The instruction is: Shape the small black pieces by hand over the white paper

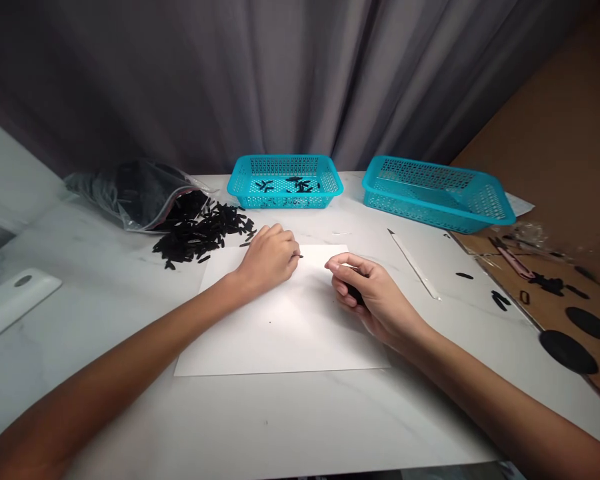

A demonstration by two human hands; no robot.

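Over the upper part of a white sheet of paper (280,333), my left hand (271,255) is closed in a pinch. The tip of a small dark strip (301,256) sticks out from its fingers. At the sheet's right side my right hand (363,290) is curled around a black object (355,293), mostly hidden by the fingers, so its kind does not show. Left of my left hand lies a heap of small black elongated pieces (195,230), spilling from a clear plastic bag (135,193).
Behind the sheet stands a blue basket (285,202) with several black pieces; a second blue basket (430,210) is to its right. A white pencil-like stick (415,265) lies at right. Black ovals (569,352), a pink-handled tool (515,261) and loose pieces lie by the brown board (555,320).
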